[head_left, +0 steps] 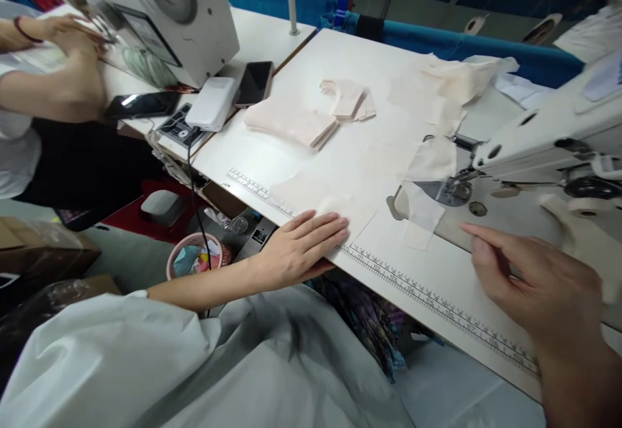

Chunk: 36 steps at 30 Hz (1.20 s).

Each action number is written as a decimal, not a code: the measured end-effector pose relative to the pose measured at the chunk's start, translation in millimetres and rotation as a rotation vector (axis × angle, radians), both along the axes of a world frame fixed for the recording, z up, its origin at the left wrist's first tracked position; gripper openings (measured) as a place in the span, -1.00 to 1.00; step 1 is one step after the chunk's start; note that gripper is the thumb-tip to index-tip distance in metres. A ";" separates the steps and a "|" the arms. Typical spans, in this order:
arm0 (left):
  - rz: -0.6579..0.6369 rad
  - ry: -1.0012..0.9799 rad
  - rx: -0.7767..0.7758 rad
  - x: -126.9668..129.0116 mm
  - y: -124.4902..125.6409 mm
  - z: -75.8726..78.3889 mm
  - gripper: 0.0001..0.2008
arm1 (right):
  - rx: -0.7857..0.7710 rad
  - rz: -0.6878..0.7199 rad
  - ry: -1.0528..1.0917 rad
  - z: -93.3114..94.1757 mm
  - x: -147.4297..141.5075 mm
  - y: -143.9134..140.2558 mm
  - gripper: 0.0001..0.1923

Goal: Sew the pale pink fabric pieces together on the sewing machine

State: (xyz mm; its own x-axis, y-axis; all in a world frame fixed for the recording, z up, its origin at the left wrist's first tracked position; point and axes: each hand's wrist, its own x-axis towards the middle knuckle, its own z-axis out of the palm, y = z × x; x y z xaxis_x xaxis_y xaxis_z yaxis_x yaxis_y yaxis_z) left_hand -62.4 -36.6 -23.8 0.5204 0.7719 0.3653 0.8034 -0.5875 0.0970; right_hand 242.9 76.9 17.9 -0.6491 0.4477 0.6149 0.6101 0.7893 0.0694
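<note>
Left hand [304, 243]: fingers flat and spread, palm down, gripping nothing, pressing a pale fabric piece [321, 198] against the near edge of the surface [369, 78], just above the printed ruler strip [427, 295]. Right hand [529, 279]: fingers loosely extended and open, holding nothing, index pointing left toward the small fabric patches [422, 211] lying on the sewing machine bed [510, 221], near the presser foot [457, 188]. Step in hand, as judged: positioning cut pieces before stitching; the flat piece is held steady while the other hand hovers beside the needle area. Next move, as judged, calls for sliding the pressed piece right, keeping it flat and its edge aligned, to bring it under the foot without shifting the patches there. Further out: a stack of folded pinkish pieces [291, 123] at the surface's middle, a smaller folded bundle [347, 99] just beside it, loose cream cloth [451, 81] far right. Left: a white power bank [212, 103], two dark phones [254, 83], a second sewing machine [160, 13], and another person's hands [72, 46] at work there. Below: a pink bowl of scraps [194, 256]. Far: a blue barrier [437, 43], more workstations behind.
</note>
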 end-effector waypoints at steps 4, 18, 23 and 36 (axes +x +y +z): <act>-0.078 -0.121 0.104 -11.6 1.3 -3.1 -0.55 | -0.347 0.117 0.176 9.6 -9.8 -14.7 -0.77; -0.119 -0.505 -0.576 3.5 42.3 50.9 -0.85 | -0.927 0.579 0.109 -0.3 -43.4 -49.4 -0.73; -0.082 -0.671 -1.015 29.6 80.7 68.2 -0.77 | -1.025 0.401 0.250 2.7 -38.8 -47.9 -0.72; -0.140 -0.153 -0.908 73.7 174.9 89.2 -0.85 | -1.598 0.261 0.604 4.6 -26.4 -42.5 -0.66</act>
State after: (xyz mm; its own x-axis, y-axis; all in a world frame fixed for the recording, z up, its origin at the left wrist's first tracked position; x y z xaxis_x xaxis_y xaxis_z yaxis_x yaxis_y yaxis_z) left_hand 11.3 138.3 65.3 0.6262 0.7295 -0.2753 0.6716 -0.3252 0.6658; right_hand 216.5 34.5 22.5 -0.6614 0.7383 -0.1322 0.1074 -0.0812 -0.9909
